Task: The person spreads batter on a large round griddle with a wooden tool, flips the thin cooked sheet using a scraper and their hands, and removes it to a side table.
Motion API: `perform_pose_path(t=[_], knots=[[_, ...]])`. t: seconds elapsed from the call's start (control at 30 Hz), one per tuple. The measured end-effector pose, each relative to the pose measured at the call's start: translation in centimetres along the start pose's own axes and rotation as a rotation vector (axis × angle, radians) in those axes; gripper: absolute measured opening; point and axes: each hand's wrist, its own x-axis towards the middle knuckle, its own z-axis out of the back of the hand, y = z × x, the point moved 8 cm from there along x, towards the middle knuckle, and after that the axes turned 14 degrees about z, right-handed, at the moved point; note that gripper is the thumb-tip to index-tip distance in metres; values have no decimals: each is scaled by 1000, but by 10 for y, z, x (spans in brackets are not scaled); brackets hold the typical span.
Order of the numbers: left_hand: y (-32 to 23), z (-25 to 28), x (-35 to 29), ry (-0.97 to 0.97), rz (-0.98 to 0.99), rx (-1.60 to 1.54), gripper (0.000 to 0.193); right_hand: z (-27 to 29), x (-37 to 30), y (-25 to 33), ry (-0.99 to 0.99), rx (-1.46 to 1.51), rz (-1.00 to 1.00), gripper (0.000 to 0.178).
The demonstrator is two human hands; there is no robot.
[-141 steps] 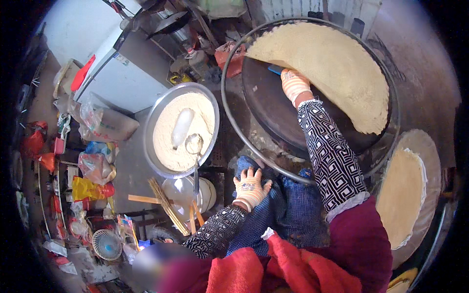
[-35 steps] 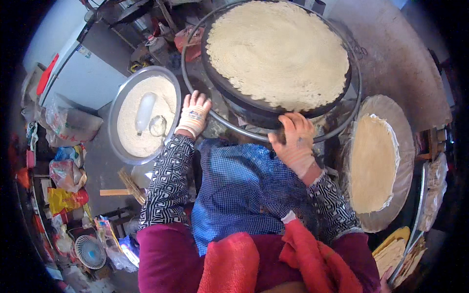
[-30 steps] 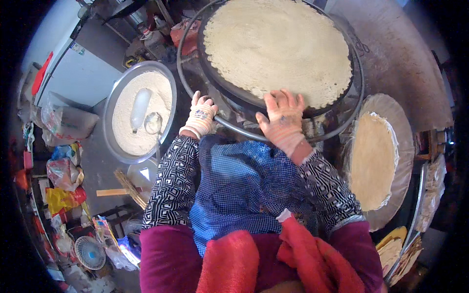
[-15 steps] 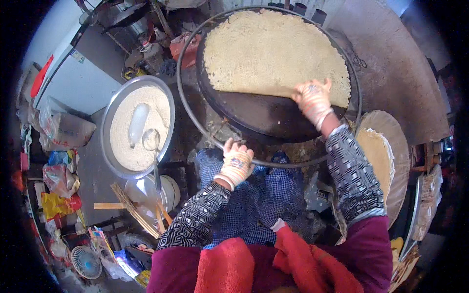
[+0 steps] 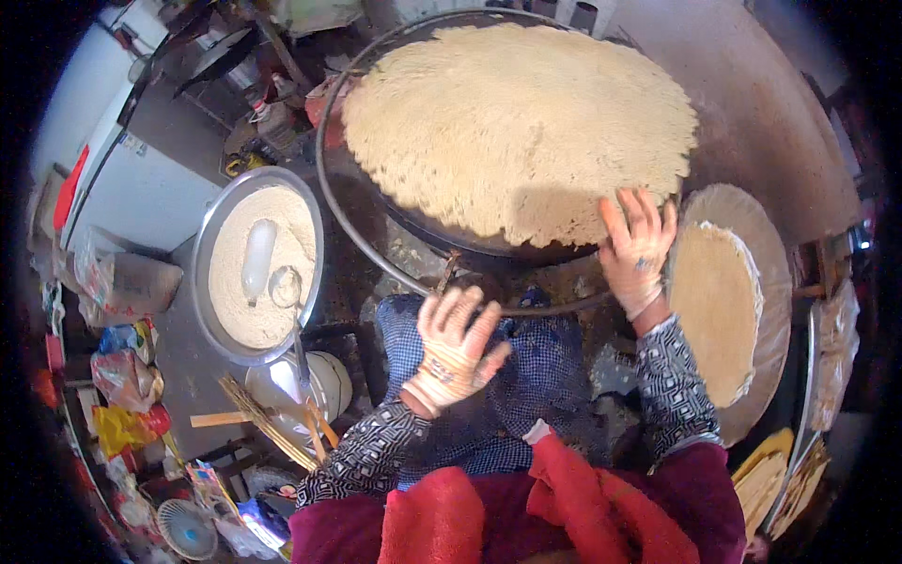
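Flatbread (image 5: pixel 517 132): thin, pale tan, ragged-edged, lying over the griddle (image 5: pixel 434 231) just beyond the left hand (image 5: pixel 454 352) and right hand (image 5: pixel 639 252).
Hands: both gloved, fingers spread, the left holding nothing; whether the right touches the flatbread, I can't tell.
Griddle: dark, showing along the near edge.
Bowl (image 5: pixel 246 353): metal, pale batter (image 5: pixel 230 305) inside, left of the left hand.
Room: fan (image 5: pixel 186 528) and plastic bags (image 5: pixel 122 379) farther left.

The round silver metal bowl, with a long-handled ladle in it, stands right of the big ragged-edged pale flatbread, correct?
Not quite: the head view shows the round silver metal bowl, long-handled ladle in it, standing left of the big ragged-edged pale flatbread.
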Motion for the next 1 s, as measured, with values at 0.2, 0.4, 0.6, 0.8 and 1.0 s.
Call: perform_pose_path(t=[0.2,0.4,0.6,0.8,1.0], knots=[[27,-1,106,7,134,319,63,-38,-143,9,-198,859,-861,36],[29,-70,113,442,135,471,68,-94,-128,7,-485,1846,-1624,31],[-26,-42,55,333,-65,177,66,-169,-190,-85,-570,1630,-1552,19],[74,3,21,83,160,143,51,-65,-183,-188,-489,1375,-1187,19],[99,-57,27,418,223,583,55,140,-220,-434,591,-199,-398,21]])
